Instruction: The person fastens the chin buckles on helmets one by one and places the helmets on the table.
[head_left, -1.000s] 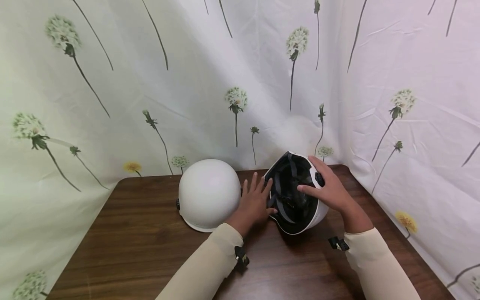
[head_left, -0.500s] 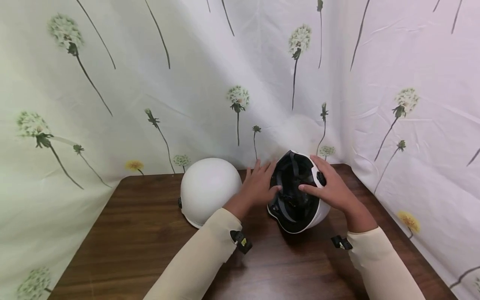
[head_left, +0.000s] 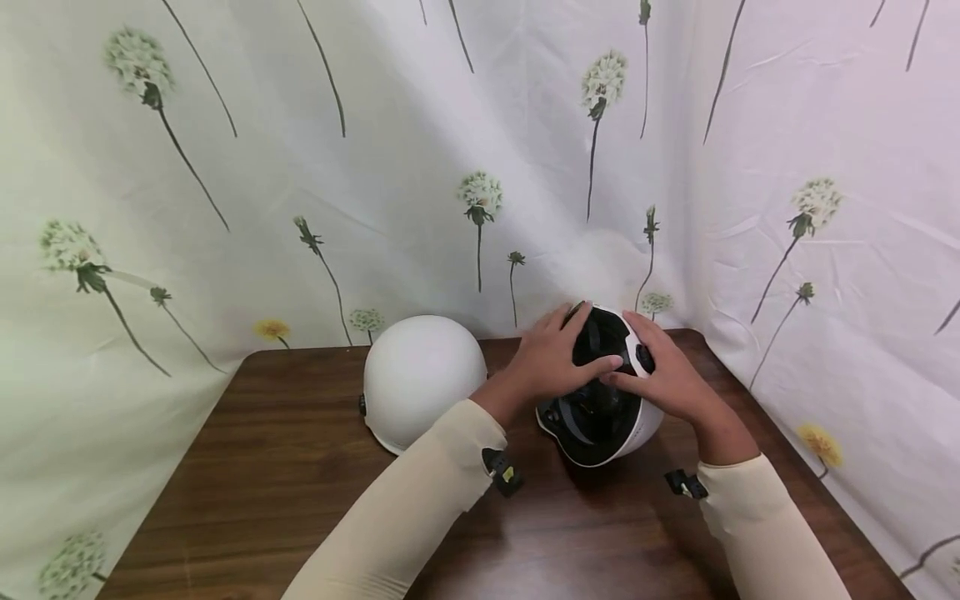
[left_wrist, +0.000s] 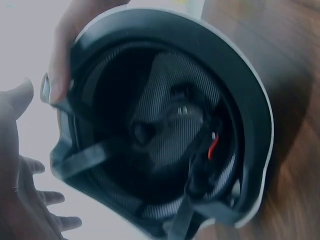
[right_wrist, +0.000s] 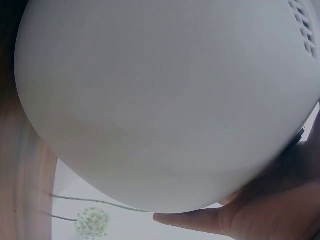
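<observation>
A white helmet [head_left: 596, 421] lies tipped on the table, its black padded inside turned toward me. My right hand [head_left: 670, 379] grips its right rim, thumb over the edge and fingers outside. In the right wrist view that hand [right_wrist: 270, 205] lies along the smooth white shell [right_wrist: 160, 100]. Across the upper left of the opening is my left hand [head_left: 551, 358], its thumb close to the right thumb. Spread fingers of the left hand [left_wrist: 20, 195] show beside the rim in the left wrist view, where grey straps [left_wrist: 90, 157] and a small red piece [left_wrist: 213, 146] appear inside.
A second white helmet [head_left: 423, 379] sits dome up on the brown wooden table [head_left: 285, 467], left of my left forearm. A flower-printed curtain [head_left: 390, 183] hangs behind the table and along its right side.
My left hand has moved right and up, from the gap between the helmets to over the tipped helmet's opening. The right hand keeps its grip, and both helmets stay in place.
</observation>
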